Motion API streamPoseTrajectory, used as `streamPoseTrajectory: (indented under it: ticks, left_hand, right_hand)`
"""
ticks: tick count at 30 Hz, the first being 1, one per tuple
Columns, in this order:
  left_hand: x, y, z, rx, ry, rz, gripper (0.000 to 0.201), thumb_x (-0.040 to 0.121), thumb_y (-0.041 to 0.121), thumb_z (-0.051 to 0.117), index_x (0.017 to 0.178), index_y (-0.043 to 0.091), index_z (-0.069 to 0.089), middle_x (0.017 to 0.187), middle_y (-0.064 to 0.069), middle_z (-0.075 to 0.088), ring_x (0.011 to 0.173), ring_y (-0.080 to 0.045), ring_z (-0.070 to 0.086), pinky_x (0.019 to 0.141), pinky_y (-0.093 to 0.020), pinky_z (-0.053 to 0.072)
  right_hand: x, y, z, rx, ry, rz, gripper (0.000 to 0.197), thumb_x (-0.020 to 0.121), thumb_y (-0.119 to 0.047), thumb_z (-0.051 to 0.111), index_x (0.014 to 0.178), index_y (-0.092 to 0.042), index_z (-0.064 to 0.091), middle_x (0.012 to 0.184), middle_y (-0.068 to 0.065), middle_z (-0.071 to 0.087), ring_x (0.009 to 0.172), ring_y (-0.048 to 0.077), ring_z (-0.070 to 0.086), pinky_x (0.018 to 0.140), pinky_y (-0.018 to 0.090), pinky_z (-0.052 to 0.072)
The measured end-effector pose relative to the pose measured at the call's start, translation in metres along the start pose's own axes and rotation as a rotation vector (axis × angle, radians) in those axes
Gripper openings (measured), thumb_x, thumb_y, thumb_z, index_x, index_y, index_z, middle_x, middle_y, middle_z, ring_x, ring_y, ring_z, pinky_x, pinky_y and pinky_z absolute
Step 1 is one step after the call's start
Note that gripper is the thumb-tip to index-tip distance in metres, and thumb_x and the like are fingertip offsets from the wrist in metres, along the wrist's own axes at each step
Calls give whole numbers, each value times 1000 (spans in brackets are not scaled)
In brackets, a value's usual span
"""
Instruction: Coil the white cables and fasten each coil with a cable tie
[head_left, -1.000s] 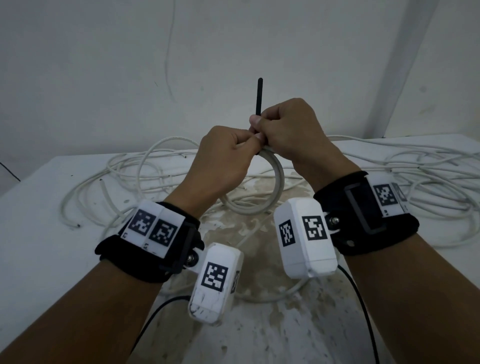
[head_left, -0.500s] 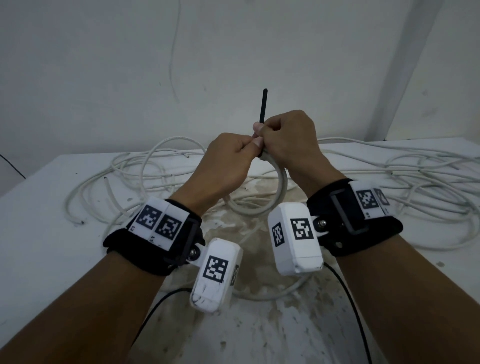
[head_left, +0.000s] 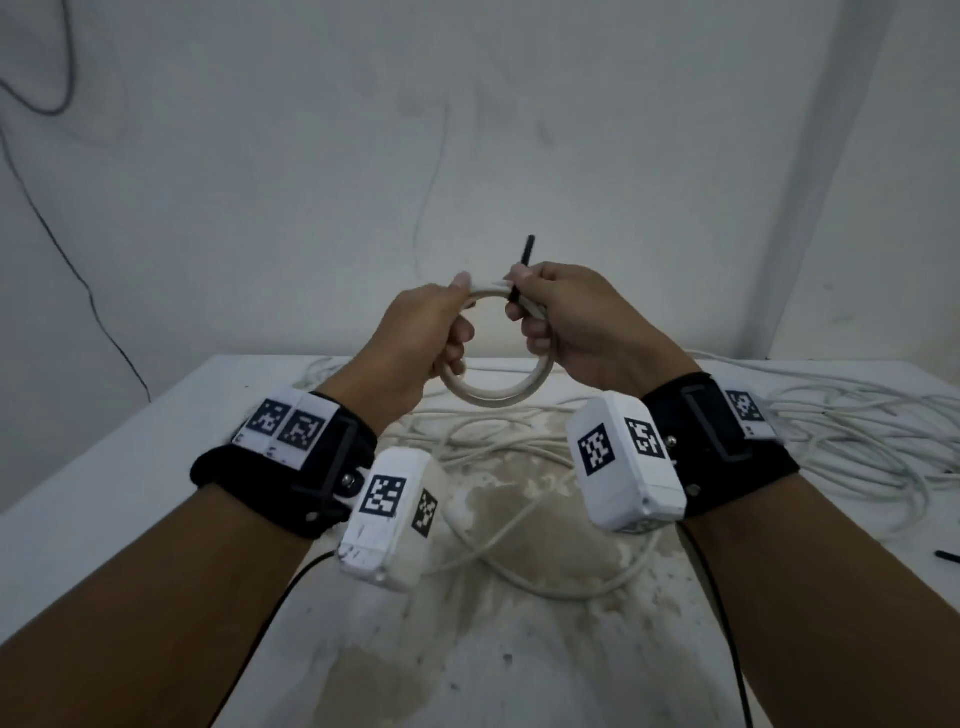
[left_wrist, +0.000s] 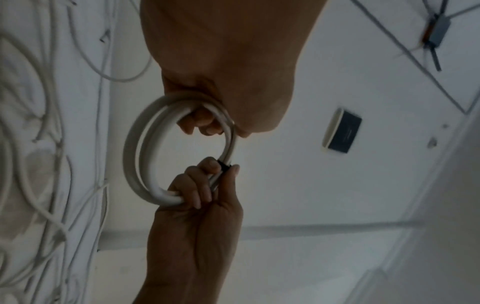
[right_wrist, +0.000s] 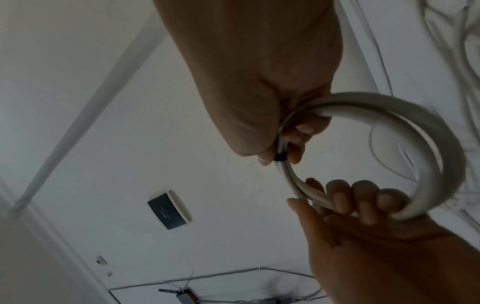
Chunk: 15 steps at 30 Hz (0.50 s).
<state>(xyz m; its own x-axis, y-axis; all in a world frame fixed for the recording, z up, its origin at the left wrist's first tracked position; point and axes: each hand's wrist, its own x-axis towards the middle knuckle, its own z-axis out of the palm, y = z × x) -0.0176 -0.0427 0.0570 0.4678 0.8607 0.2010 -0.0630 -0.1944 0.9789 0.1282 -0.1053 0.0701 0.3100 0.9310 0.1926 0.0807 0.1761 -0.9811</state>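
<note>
Both hands lift the white coil (head_left: 496, 358) above the table (head_left: 104, 499), left hand (head_left: 421, 338) curled round its side, right hand (head_left: 566, 322) pinching the black cable tie (head_left: 522, 270), likely to steady the cinch.

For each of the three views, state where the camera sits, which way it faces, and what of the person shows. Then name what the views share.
Head: worn on the head, facing forward and down at the table; both forearms, left hand and right hand show.
Left wrist: looks along the left hand, up toward the ceiling; both hands show.
Right wrist: looks along the right hand, also upward; both hands show.
Shared: all three see the coil and black tie, both hands gripping.
</note>
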Motion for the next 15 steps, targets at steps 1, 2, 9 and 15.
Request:
streamPoseTrajectory:
  ticks: [1, 2, 9, 15]
  left_hand:
    - [-5, 0, -7, -104, 9, -35, 31, 104, 35, 48, 94, 8, 59, 60, -1, 50, 45, -13, 42, 45, -22, 42]
    - [-9, 0, -15, -196, 12, -66, 34, 105, 35, 45, 91, 8, 59, 58, -2, 49, 45, -14, 43, 46, -22, 44]
    - [-23, 0, -63, -498, 67, -117, 29, 108, 26, 38, 94, 8, 57, 60, 1, 43, 47, -12, 42, 60, -28, 52]
    - [-21, 2, -127, -225, 256, -48, 32, 108, 26, 39, 95, 8, 61, 61, 4, 38, 41, -7, 33, 49, -23, 38]
  right_hand:
    - [-1, -3, 7, 40, 24, -2, 18, 103, -24, 51, 98, -8, 56, 73, 6, 57, 48, 9, 38, 46, 21, 34]
    - [-1, -5, 14, 80, 43, 0, 16, 103, -23, 51, 96, -9, 54, 72, 6, 57, 48, 9, 38, 46, 21, 34]
    - [7, 2, 81, 346, 167, 49, 17, 104, -24, 51, 96, -10, 55, 72, 6, 61, 51, 11, 42, 48, 23, 40]
    - [20, 3, 114, 159, -179, 122, 22, 99, -27, 59, 106, -8, 68, 101, 4, 77, 80, 17, 71, 65, 28, 57]
